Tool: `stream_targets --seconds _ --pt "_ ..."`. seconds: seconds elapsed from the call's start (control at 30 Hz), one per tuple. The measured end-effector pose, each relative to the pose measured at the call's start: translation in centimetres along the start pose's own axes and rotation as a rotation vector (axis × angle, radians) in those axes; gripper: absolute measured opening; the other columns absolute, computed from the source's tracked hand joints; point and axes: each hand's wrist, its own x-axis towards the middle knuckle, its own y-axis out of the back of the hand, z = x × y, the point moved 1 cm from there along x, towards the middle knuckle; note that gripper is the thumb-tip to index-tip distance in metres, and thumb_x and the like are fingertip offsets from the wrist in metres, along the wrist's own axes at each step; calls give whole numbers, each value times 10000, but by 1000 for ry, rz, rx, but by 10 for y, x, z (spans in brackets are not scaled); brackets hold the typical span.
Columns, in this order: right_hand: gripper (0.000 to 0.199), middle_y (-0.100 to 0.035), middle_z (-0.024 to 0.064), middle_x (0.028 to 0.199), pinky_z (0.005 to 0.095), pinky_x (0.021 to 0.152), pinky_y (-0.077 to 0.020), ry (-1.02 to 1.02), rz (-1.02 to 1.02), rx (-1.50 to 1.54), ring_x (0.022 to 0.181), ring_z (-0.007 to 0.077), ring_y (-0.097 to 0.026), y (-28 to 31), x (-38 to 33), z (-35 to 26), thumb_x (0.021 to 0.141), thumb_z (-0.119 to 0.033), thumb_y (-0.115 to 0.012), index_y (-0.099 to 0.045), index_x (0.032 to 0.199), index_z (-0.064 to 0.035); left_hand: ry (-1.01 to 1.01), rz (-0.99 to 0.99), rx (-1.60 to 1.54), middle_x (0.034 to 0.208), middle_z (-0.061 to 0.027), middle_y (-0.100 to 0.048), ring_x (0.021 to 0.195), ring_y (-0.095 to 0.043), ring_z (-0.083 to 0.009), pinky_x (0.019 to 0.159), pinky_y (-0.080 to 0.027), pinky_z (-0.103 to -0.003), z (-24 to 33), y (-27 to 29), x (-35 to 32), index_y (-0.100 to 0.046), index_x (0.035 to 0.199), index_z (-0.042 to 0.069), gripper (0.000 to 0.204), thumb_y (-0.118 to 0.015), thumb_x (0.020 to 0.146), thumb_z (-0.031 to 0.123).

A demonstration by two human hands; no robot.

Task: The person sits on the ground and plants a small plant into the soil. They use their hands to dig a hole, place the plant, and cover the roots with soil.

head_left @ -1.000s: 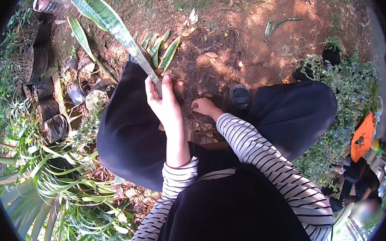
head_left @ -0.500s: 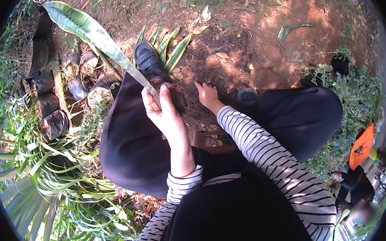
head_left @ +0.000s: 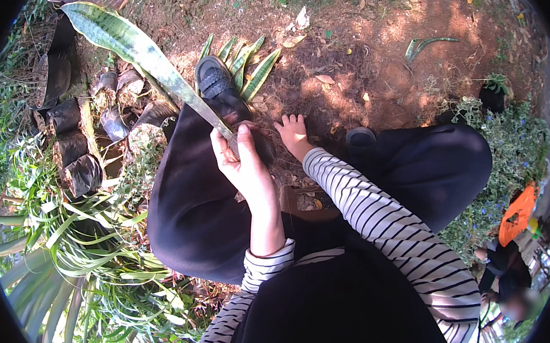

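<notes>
A long snake plant leaf (head_left: 153, 68), mottled green with pale yellow edges, slants up to the far left. My left hand (head_left: 246, 167) grips its narrow lower end between thumb and fingers, and the base is partly hidden. To the right of it, my right hand (head_left: 293, 135) is over the brown soil (head_left: 328, 113) with fingers apart and holding nothing. Whether its fingertips press into the soil, I cannot tell. Several shorter snake plant leaves (head_left: 260, 75) lie beside my left sandal (head_left: 213, 77).
Black plant bags (head_left: 84, 174) and strappy green plants (head_left: 69, 243) line the left side. A bent leaf strip (head_left: 428, 43) lies on the ground at far right. Small-leaved bushes (head_left: 496, 137) grow beyond my right knee. Another person (head_left: 508, 270) is at the lower right, near an orange object (head_left: 517, 215).
My right hand has shifted slightly, its fingers now pointing away from me rather than left. The left hand still holds the leaf. The whole view has moved a little.
</notes>
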Motion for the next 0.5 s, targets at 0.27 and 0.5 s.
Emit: stream_targets --seconds 0.27,0.5 --pt "247 -536 54 1085 445 915 -333 219 179 51 1082 199 -458 24 -10 0 879 -195 -436 -618 1036 -138 -37 -43 -26 762 -40 -561 673 -537 -95 650 -442 -230 2 -2 -3 -482 1051 20 175 -506 882 57" --pt "278 -612 48 946 463 910 -345 173 170 133 973 221 -560 7 -30 13 842 -145 -499 -524 1118 -174 -61 -71 -51 754 -62 -582 636 -569 -124 550 -439 -213 1 0 -5 -502 1054 45 193 -512 884 135"
